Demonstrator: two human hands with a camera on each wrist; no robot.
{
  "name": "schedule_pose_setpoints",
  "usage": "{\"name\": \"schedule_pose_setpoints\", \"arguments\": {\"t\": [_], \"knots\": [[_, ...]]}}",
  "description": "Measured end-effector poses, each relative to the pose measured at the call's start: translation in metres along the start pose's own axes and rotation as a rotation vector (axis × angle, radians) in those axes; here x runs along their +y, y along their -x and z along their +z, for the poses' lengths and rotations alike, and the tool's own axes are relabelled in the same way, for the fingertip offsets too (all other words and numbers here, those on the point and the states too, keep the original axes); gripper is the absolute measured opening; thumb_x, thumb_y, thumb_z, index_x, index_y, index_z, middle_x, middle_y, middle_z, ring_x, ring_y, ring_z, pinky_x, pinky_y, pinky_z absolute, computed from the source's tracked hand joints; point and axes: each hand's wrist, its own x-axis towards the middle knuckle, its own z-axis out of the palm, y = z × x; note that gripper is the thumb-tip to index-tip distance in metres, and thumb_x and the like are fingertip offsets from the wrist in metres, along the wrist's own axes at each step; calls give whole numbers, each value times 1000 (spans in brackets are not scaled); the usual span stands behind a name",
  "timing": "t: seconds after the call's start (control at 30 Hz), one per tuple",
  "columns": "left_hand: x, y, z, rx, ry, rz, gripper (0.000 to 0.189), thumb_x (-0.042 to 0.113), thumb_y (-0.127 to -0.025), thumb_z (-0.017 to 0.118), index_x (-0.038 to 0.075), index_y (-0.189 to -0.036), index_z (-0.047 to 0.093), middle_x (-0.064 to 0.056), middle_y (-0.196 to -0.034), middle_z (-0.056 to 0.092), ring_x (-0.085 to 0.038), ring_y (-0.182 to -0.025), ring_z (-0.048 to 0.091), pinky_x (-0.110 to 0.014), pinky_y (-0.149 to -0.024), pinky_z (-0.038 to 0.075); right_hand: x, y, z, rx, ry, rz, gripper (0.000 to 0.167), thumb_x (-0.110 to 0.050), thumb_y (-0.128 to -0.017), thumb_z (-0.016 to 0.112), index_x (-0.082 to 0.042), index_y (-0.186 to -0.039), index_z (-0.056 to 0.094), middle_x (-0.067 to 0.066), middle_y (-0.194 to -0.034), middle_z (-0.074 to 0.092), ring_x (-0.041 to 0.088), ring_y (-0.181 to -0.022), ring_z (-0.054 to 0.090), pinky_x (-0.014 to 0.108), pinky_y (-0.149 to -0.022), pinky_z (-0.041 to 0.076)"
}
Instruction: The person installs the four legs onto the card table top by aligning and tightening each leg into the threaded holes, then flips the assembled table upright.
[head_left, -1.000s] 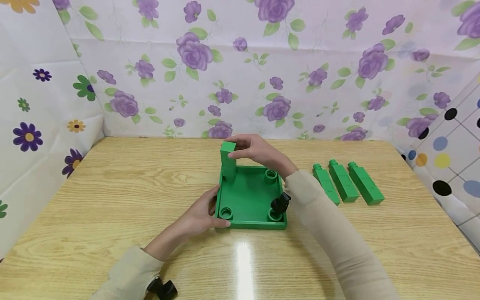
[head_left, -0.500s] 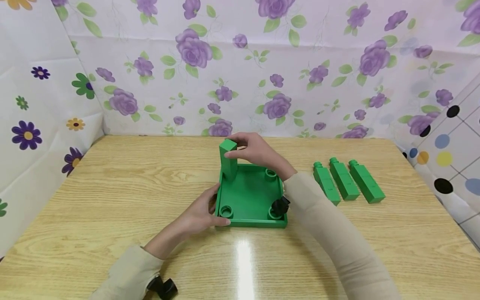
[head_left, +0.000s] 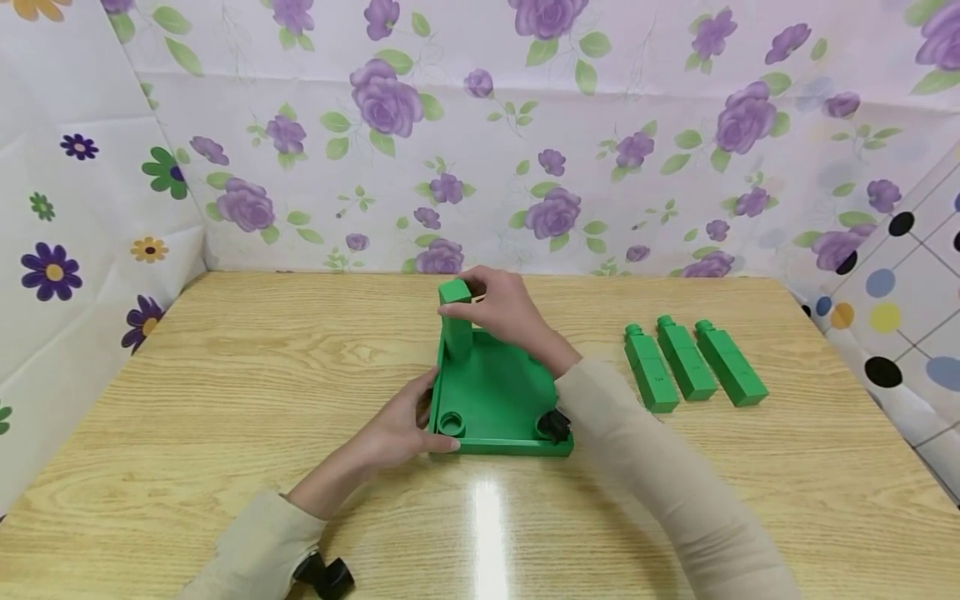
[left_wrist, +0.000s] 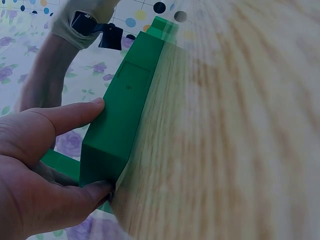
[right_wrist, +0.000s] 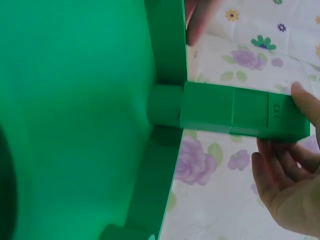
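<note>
A green square tray-like toy tabletop (head_left: 498,387) lies on the wooden table, raised rim and round sockets facing up. My left hand (head_left: 397,425) grips its left side near the front corner, thumb on the front rim. Upright at the far left corner stands a green square leg (head_left: 457,337). Its top is pinched between the thumb and fingers of my right hand (head_left: 506,307). In the right wrist view, the leg (right_wrist: 207,106) meets the round socket (right_wrist: 165,105). The left wrist view shows my left fingers (left_wrist: 75,117) against the tabletop's side (left_wrist: 115,110). My right forearm hides the far right socket.
Three more green legs (head_left: 651,375) with threaded ends lie side by side on the wooden table (head_left: 300,358) to the right. A socket (head_left: 452,423) shows at the near left corner. Behind the table hangs a flowered cloth (head_left: 480,167). Black wrist cameras (head_left: 326,577) sit on both sleeves.
The leg has turned about its upright axis at the corner. My right thumb has slid left across its front face, and the right forearm has shifted slightly left. The left hand stays put.
</note>
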Motion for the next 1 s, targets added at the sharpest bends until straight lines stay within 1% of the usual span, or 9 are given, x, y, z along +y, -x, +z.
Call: {"name": "schedule_pose_setpoints", "arguments": {"t": [0.1,0.27,0.4,0.5,0.6,0.7,0.77,0.9,1.0], "knots": [[1,1,0,8,-7,-5,99,-7,-81,73,2,-155,7,-17,-156,22,-33,-140,27,-44,-106,37,-4,1,4,39,27,21,38,-28,-85,77,-4,-111,66,7,-98,67,18,-89,62,30,-74,51],[1,1,0,18,-15,-12,100,-7,-81,74,3,-155,8,-17,-156,22,-33,-140,27,-44,-106,37,-9,2,8,87,61,42,32,-29,-83,78,-4,-97,64,5,-85,63,19,-76,57,32,-68,46],[2,1,0,13,-6,-5,99,-7,-80,73,2,-155,8,-17,-156,22,-33,-141,26,-44,-106,36,-9,2,8,106,72,44,33,-30,-82,79,-4,-97,64,5,-83,62,19,-75,56,32,-68,47],[1,1,0,-3,9,10,99,-8,-81,73,2,-154,8,-17,-156,21,-32,-141,25,-44,-106,37,-9,3,8,96,55,58,39,-30,-83,79,-3,-106,64,7,-90,64,19,-81,59,32,-72,48],[0,0,0,-15,15,25,98,-9,-81,72,3,-155,8,-17,-156,20,-32,-141,24,-43,-106,37,-7,3,6,56,23,81,53,-33,-84,77,-2,-123,61,9,-109,64,22,-97,60,33,-81,50],[0,0,0,-17,11,32,98,-9,-81,72,3,-155,9,-17,-156,21,-33,-141,25,-43,-106,38,-4,2,0,-13,-44,90,63,-34,-85,76,-5,-136,53,9,-127,58,24,-114,55,35,-90,48],[0,0,0,-14,10,30,98,-8,-81,73,3,-155,9,-18,-156,21,-33,-141,25,-44,-105,38,-2,1,-5,-69,-116,78,61,-32,-86,75,-8,-137,53,7,-131,56,23,-119,52,35,-93,46],[0,0,0,-14,20,29,97,-8,-81,72,2,-154,10,-19,-155,23,-35,-140,26,-45,-105,38,4,-2,-16,-179,-279,44,52,-23,-89,72,-11,-137,54,4,-134,54,21,-127,46,34,-100,42],[-1,0,0,-11,18,28,96,-7,-81,73,3,-154,11,-19,-154,24,-35,-139,28,-46,-106,37,9,-4,-21,-240,-344,34,51,-20,-91,70,-12,-138,53,2,-136,54,19,-128,46,33,-102,40]]}}
